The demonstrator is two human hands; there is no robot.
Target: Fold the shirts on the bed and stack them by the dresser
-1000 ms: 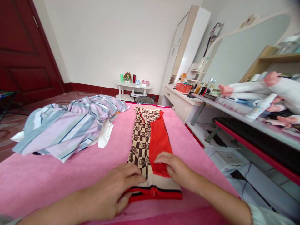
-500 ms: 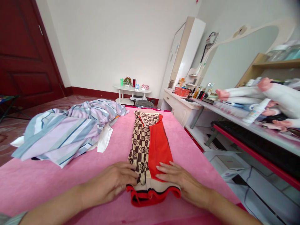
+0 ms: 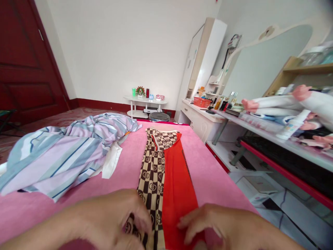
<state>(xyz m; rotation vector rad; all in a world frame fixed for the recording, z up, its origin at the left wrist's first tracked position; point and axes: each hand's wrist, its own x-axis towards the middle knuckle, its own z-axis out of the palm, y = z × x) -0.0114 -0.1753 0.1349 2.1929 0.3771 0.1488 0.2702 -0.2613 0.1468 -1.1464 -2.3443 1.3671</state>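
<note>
A folded top (image 3: 152,166), brown-and-cream checked on one side with a plain red panel (image 3: 177,180) on the other, lies lengthwise on the pink bed cover (image 3: 208,180). Its near end runs out of the bottom of the view. My left hand (image 3: 125,218) is curled over the checked edge near that end, with patterned cloth showing between thumb and fingers. On the red side, my right hand (image 3: 213,222) bends its fingers onto the cloth, the thumb tucked low. Both fingertips are partly hidden and slightly blurred.
A heap of striped bedding (image 3: 70,149) lies on the left of the bed. Along the right stand a cluttered shelf desk (image 3: 265,132) and a white dressing table (image 3: 203,114) with a red basket (image 3: 202,102). A small white table (image 3: 145,100) stands beyond the bed.
My hands have moved nearer to me, from lying flat beside the banded hem to curling on the near end. The top appears lower in view, its hem now out of sight.
</note>
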